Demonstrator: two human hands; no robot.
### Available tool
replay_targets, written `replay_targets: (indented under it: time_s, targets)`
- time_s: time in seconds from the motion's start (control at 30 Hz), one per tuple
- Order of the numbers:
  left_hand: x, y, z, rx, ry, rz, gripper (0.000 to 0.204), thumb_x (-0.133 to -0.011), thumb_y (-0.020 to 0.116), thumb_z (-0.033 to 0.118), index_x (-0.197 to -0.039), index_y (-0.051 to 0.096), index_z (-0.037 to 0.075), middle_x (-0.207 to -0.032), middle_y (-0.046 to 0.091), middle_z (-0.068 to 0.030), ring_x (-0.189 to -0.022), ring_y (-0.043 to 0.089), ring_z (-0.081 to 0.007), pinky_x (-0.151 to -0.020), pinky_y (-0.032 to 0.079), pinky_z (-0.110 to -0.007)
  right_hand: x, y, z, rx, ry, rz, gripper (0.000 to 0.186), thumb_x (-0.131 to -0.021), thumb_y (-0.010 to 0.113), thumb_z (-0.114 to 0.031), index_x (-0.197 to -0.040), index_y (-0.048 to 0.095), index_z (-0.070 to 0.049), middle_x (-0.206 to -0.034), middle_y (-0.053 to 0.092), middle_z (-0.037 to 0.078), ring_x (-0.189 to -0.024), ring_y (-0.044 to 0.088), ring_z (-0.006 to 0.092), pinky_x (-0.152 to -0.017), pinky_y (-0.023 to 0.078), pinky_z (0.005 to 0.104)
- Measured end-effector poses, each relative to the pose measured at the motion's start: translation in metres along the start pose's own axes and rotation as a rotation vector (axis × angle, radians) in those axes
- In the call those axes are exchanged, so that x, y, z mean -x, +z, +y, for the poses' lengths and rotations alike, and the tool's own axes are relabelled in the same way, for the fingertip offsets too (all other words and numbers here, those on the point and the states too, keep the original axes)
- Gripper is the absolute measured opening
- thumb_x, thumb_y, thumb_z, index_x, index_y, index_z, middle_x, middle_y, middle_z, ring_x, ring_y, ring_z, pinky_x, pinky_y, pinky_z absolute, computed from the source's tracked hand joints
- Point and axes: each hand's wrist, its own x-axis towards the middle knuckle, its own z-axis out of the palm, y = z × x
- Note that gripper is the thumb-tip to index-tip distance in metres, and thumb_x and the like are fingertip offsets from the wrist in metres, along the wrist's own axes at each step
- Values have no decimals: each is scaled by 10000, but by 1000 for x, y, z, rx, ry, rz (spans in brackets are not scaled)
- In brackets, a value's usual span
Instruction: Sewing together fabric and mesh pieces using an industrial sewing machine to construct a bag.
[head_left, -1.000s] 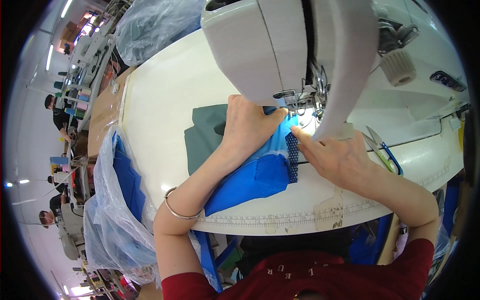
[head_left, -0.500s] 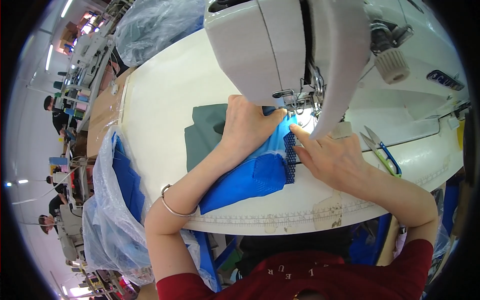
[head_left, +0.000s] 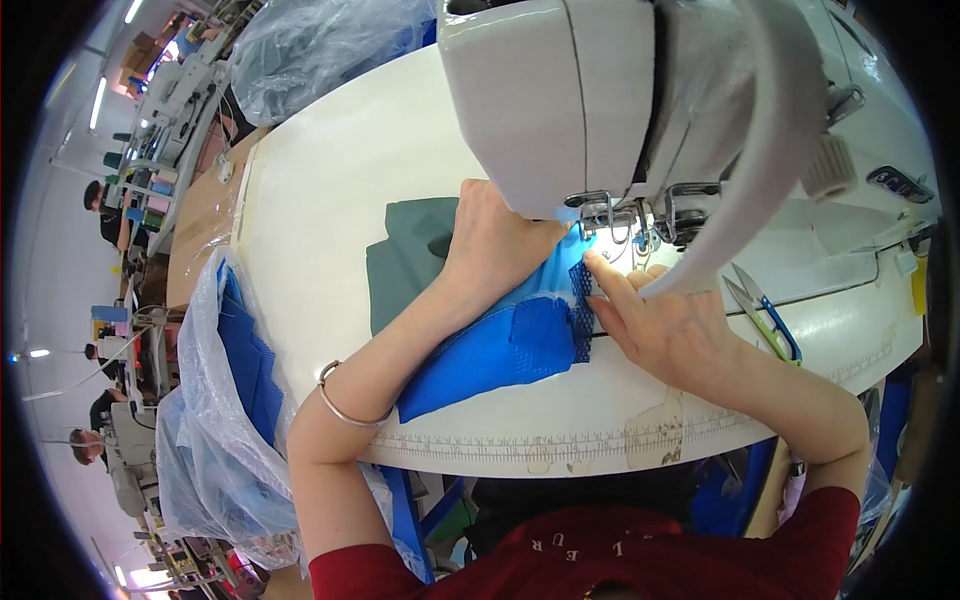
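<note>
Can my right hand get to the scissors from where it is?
Probably yes. The scissors lie on the white table just to the right of your right hand, with nothing visible between; its index fingertip is at the dark mesh strip.

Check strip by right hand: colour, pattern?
Dark blue strip, mesh-like pattern; best in head view.

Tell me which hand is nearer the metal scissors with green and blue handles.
Right. The right hand is just left of the scissors, not touching them; the left hand is much farther left, with flat grey-green cloth showing on its left side.
</note>
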Motion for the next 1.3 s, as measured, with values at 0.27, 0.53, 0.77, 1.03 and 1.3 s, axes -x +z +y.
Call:
replay_targets:
  time_s: [0.27, 0.53, 0.77, 1.03, 1.3]
  targets:
    - [-2, -2, -3, -48, -61, -47, 67, -643, 684, 28, -678, 644, -13, -618, 629, -151, -546, 614, -320, -574, 486, -377, 1, 1, 1, -19, 4, -8, 400, -845, 666, -201, -1190, 576, -20, -638, 587, 64, -492, 575, 184, -406, 436, 326]
    - [-6, -8, -8, -1, -64, -129, 197, -683, 759, 174, -753, 687, 3, -662, 657, -158, -592, 645, -308, -615, 503, -384, 1, 3, 1, 23, 13, -3, 368, -857, 652, -215, -1177, 612, -38, -582, 574, 61, -460, 568, 194, -393, 428, 330]
    - [-9, -13, -12, -76, -81, -73, 236, -704, 737, 217, -756, 687, -8, -634, 640, -182, -578, 637, -330, -609, 508, -391, 0, 6, -2, 17, 13, 22, 369, -857, 658, -225, -1172, 615, -38, -532, 555, 27, -425, 545, 180, -382, 413, 324]
    - [-9, -5, -13, -66, -99, -73, 231, -675, 732, 235, -762, 707, 22, -614, 630, -152, -581, 604, -301, -734, 451, -372, 4, 8, 1, 2, 32, 26, 369, -847, 665, -220, -1169, 618, -46, -540, 553, 20, -411, 528, 168, -374, 398, 321]
    - [-5, -1, -18, -50, -121, -63, 223, -649, 736, 236, -770, 718, 49, -596, 619, -136, -575, 582, -296, -804, 410, -361, 2, 9, 2, 24, 8, 60, 342, -831, 679, -222, -1123, 644, -48, -548, 530, -1, -414, 499, 157, -366, 366, 316]
